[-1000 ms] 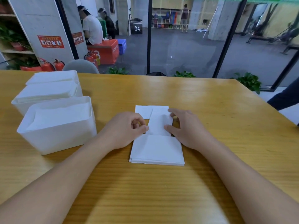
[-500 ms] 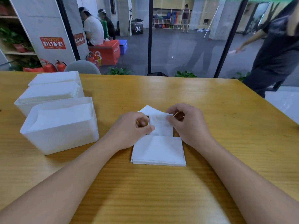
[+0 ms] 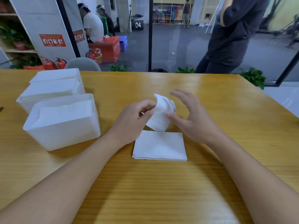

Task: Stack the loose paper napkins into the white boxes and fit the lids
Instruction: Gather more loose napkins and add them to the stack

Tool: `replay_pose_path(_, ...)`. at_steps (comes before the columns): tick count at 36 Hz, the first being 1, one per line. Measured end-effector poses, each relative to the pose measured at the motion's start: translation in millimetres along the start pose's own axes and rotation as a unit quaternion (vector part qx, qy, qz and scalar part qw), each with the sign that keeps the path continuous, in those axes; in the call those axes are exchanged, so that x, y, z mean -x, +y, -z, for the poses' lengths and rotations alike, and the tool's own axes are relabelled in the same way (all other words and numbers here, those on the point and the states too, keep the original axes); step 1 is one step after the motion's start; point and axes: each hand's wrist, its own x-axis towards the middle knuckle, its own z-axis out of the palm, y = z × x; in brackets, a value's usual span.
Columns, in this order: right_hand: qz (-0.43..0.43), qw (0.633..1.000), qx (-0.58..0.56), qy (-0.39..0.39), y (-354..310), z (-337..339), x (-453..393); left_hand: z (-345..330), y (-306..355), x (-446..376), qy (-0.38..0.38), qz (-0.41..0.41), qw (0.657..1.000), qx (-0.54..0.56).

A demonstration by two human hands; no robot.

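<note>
One wide-angle head view only, worn above the table (image 3: 210,97) and looking forward and down over both forearms, so nothing shared with a second view. Close in on the grip, where the left hand (image 3: 134,120) pinches a napkin (image 3: 161,113) at frame centre, with the right hand (image 3: 192,117) just right of it, the napkin stack (image 3: 160,146) just below and nearer the lens, and the white boxes (image 3: 63,125) off to the left. Beyond the grip, facing across the far table edge through glass into a hall with a standing person (image 3: 229,38), straight lines bowed toward the frame edges.

Only "04" reads clearly — white digits on a black box (image 3: 137,24) — red signs illegible.
</note>
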Motion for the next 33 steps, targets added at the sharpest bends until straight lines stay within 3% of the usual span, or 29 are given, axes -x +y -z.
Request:
replay_pose_path(6,0.067,0.997,-0.037,-0.012,-14.2,14.2,2.7,12.9,17.1,-0.3,0.018,-0.073,0.993,-0.091)
replay_pose_path(10,0.036,0.994,-0.101,-0.018,-13.5,15.3,1.5,18.7,25.7,3.2,0.024,-0.098,0.99,-0.1)
replay_pose_path(14,0.004,0.99,-0.123,-0.066,-12.2,13.6,2.9,20.4,31.2,5.1,0.05,-0.092,0.992,-0.07)
replay_pose_path(21,0.022,0.995,-0.094,-0.002,-19.4,19.2,3.5,21.4,32.5,5.8,0.083,-0.07,0.994,-0.019)
replay_pose_path(24,0.011,0.992,-0.123,0.024,-22.6,27.2,4.0,25.6,26.7,3.2,0.033,-0.029,0.999,0.019)
replay_pose_path(27,-0.031,0.99,-0.138,-0.027,-22.4,34.4,5.2,28.3,19.8,3.1,-0.025,0.02,0.998,0.056)
replay_pose_path(33,-0.092,0.978,-0.042,-0.185,-13.2,27.1,8.9,30.4,-1.5,3.6,-0.099,0.11,0.987,0.058)
